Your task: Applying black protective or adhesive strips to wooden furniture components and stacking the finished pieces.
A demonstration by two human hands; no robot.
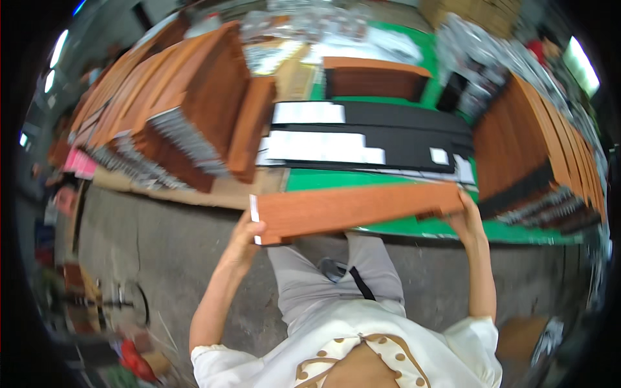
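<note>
Between my two hands is a long reddish-brown wooden board (356, 207), held level in front of my waist at the table's front edge. My left hand (246, 231) grips its left end, the thumb lying over a white strip there. At the other end my right hand (463, 218) is closed around the board, with its fingers partly hidden underneath. Just beyond the board lie black flat panels (414, 139) with white paper sheets (317, 147) on them. Behind those, a brown wooden piece (376, 79) stands on edge.
A green-topped table (317, 179) spans the front. On its left stand several brown boards (213, 97) in a row; more brown panels (524, 142) stand on the right. Clear plastic wrapping (475, 45) is heaped at the back right. A bicycle wheel (139, 304) shows at lower left.
</note>
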